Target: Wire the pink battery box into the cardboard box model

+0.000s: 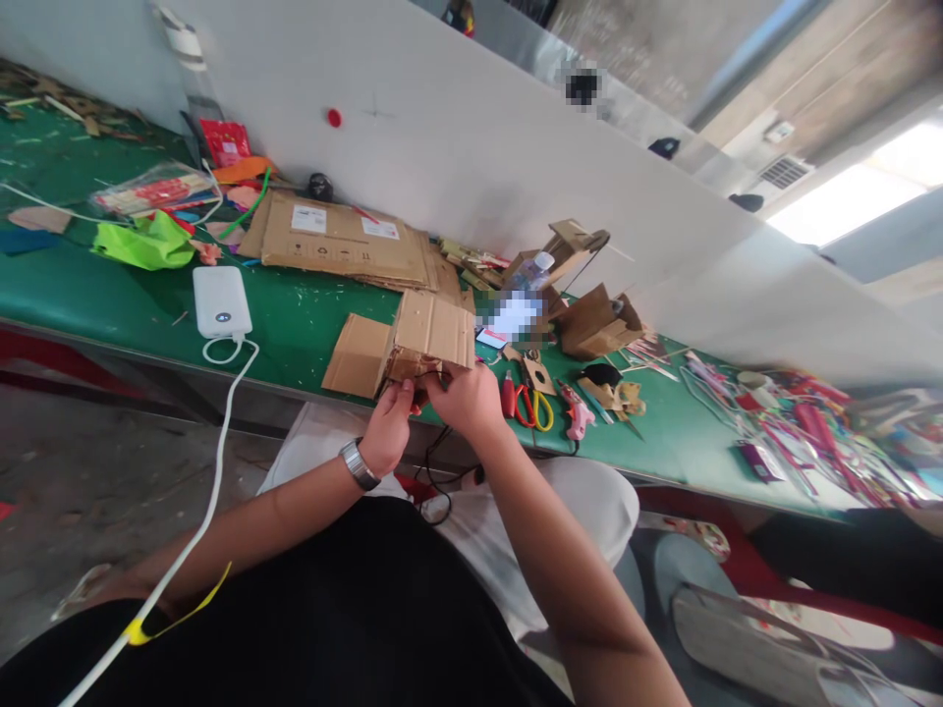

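Bent fingers of the left hand [388, 429] and right hand [470, 401] gather at the near edge of a cardboard box [433, 329], centre of the frame; whether they clamp the card or a thin dark wire there cannot be told. Close work on this edge appears to be in hand; the next move likely calls for a steadied box and fine fingertip control. Right of centre lies a glue gun [577, 412].

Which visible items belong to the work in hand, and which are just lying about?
Work in hand:
- cardboard box, left hand and right hand at its near edge
- pink glue gun, perhaps

Apparently lying about:
- red packet
- lime-green material
- plastic bottle
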Available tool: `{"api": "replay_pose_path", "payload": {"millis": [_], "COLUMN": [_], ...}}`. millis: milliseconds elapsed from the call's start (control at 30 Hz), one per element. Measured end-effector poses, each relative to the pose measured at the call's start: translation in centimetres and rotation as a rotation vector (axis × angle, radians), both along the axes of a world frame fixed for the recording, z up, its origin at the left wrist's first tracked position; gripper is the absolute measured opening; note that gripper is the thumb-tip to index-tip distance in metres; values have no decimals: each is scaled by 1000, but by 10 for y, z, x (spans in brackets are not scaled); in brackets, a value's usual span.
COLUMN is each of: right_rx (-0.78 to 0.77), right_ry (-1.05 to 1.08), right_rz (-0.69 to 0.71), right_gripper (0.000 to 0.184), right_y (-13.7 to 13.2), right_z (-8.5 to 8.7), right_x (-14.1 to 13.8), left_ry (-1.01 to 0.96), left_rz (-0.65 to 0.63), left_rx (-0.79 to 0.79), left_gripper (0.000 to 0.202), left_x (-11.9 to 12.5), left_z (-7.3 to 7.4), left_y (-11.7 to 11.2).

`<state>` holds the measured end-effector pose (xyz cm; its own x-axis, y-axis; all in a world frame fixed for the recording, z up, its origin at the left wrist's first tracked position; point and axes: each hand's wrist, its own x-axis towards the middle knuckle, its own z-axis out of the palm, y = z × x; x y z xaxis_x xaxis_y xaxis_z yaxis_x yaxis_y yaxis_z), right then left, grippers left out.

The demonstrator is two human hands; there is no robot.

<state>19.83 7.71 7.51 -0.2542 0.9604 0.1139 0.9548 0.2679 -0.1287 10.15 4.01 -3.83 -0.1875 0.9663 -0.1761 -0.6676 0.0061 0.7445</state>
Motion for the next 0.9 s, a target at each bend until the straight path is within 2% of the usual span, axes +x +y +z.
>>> {"api": "replay_pose_path", "payload": {"millis": [200,333,433,700,900], "right_rx": [-27,-59,-78,-61,-2], "right_ry": [235,354,405,396,325], "right_rz": [69,123,156,191,199], "right_gripper": [29,27,25,28,19], "right_y": [-13,-30,-41,-49,-46], "right_z": [-4,-8,-10,-18,-25], "right_x": [12,17,18,26,25], "left_ry": [10,-49,-90,-149,-188], "left_rz": [-53,-194,-221,-180,-182], "left_rx": [-12,-21,-5,-43,-57], "left_gripper": [42,57,52,52,48], "left_x": [-9,-12,-13,-15,-16], "left_z": [7,15,20,19,17], "left_y": [-19,-32,-32,-25,-23]}}
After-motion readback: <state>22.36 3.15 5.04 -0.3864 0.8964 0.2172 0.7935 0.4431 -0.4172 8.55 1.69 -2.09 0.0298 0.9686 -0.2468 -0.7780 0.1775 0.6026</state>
